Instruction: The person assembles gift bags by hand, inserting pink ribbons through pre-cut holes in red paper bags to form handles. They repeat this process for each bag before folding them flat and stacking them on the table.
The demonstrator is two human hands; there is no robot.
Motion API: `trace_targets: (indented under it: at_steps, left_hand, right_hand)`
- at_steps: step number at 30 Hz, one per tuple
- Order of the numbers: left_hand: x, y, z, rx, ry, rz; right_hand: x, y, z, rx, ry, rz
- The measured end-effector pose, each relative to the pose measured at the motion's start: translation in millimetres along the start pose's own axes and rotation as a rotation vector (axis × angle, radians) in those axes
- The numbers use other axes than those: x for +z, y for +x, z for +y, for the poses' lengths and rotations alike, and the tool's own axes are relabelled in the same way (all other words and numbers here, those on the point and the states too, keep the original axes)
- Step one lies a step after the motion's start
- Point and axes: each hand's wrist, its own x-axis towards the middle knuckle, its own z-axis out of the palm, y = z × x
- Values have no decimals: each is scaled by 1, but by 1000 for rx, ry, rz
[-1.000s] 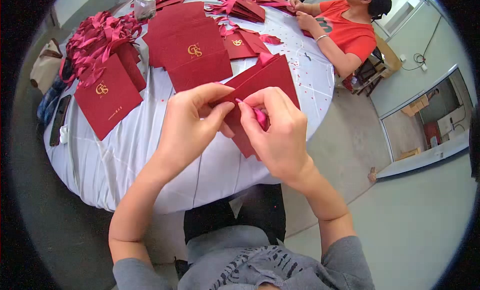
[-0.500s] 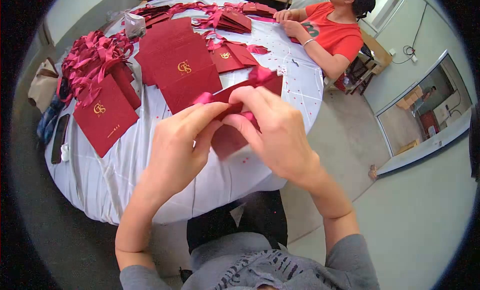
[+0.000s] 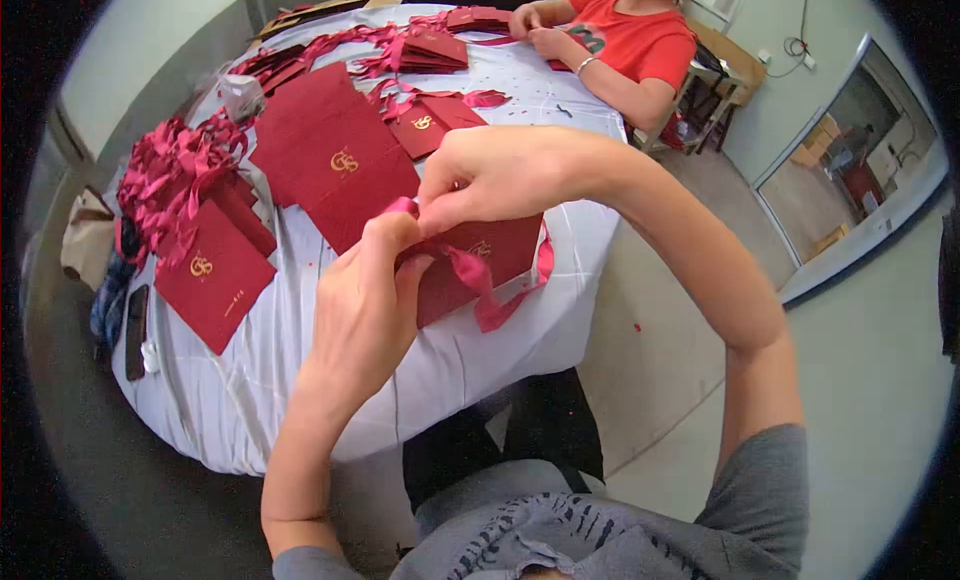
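Note:
In front of me is a dark red paper gift bag [image 3: 450,292] with a gold logo and a pink ribbon [image 3: 482,278] hanging in a loop over its face. My left hand [image 3: 358,315] pinches the bag near its top left corner with thumb and fingers. My right hand [image 3: 495,180] reaches across the top, fingers pinched on a bit of the ribbon beside my left fingertips. The exact spot between the fingertips is partly hidden. Just beyond lies a stack of flat red bags [image 3: 325,145].
A heap of ribboned bags [image 3: 175,185] and a phone [image 3: 137,330] lie at the left on the white tablecloth [image 3: 300,390]. More bags [image 3: 430,52] lie at the far side. A person in a red shirt [image 3: 630,45] sits at the far right.
My right hand has moved left and turned over the bag's top, its forearm now angled across. A ribbon loop now shows hanging down the bag's front. The view has shifted slightly.

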Motion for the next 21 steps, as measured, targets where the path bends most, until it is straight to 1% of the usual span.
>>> trace_targets:
  at_steps: [2,3,5,6,7,8,9,10,11,12,15,16,18,21]
  left_hand:
    - [1,1,2,40,31,-2]
    - [1,2,3,60,48,0]
    - [2,2,6,92,61,-8]
    - [2,2,7,76,68,-13]
    - [3,2,8,60,75,-18]
    - [3,2,9,43,83,-20]
    - [3,1,11,54,80,-28]
    - [3,1,14,10,56,-31]
    - [3,1,15,-36,32,-31]
    - [4,2,15,-30,28,-33]
    - [6,2,13,-3,56,3]
    - [6,2,12,-14,49,-10]
    - [6,3,10,-19,41,-27]
    - [9,4,7,-48,27,-1]
  right_hand:
    - [-5,-2,-13,59,-93,-60]
    - [-6,3,-8,51,-96,-102]
    - [-7,0,-11,88,-71,-69]
    - [-7,-1,-12,119,-51,-52]
    - [-8,2,-11,179,-24,-83]
    - [-6,2,-10,186,-17,-68]
    - [-4,2,-9,184,-37,-44]
    - [-2,0,-9,182,-58,-22]
    - [1,-2,-9,192,-10,16]
    - [4,-4,-7,197,-10,21]
    - [17,-9,1,111,168,198]
    - [20,-10,1,114,170,199]
    - [25,-8,3,149,162,305]
    - [30,-5,8,125,199,358]
